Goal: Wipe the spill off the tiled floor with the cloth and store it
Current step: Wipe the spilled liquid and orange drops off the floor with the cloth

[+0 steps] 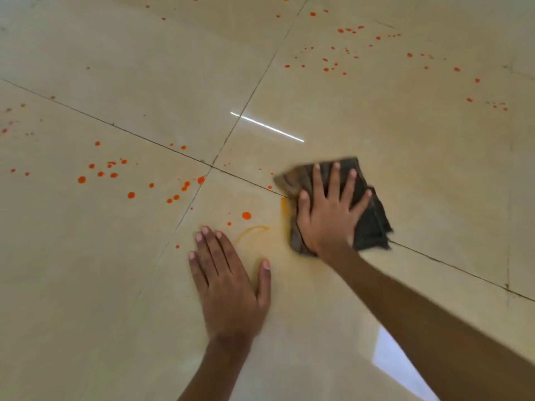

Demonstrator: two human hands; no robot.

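Observation:
My right hand (328, 215) presses flat, fingers spread, on a dark folded cloth (369, 224) lying on the beige tiled floor (419, 175). The cloth's edges look blurred. A smeared yellow-orange streak (254, 231) lies just left of the cloth, with one round orange drop (246, 215) above it. Orange droplets (113, 172) scatter over the tile to the left, and more droplets (341, 47) dot the far tiles. My left hand (228, 282) rests flat on the floor, palm down, holding nothing, beside the smear.
Dark grout lines (212, 166) cross in front of the cloth. A bright strip of reflected light (266, 127) lies on the tile beyond it, and a pale window reflection (396, 360) shows near my right forearm.

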